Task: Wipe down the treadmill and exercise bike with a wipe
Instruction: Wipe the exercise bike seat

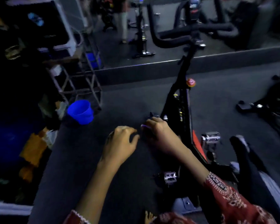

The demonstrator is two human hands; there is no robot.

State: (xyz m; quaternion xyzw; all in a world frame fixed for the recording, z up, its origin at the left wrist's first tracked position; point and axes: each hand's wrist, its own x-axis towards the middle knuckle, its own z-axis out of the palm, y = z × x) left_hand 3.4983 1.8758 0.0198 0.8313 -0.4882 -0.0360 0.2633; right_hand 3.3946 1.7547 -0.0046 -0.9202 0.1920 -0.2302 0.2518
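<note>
The exercise bike [176,101] is black with a red panel [199,146] and red knob [190,82]. Left of it sits a bright blue bucket [80,111]. The sleeve [228,194] is red, white-patterned.

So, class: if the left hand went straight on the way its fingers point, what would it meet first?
Probably the right hand, just beyond the left hand, gripping what looks like a wipe at the exercise bike frame. Depth is unclear here.

A dim gym: exercise bike [179,101], wall mirror [168,29], dark rubber floor [128,102].
</note>
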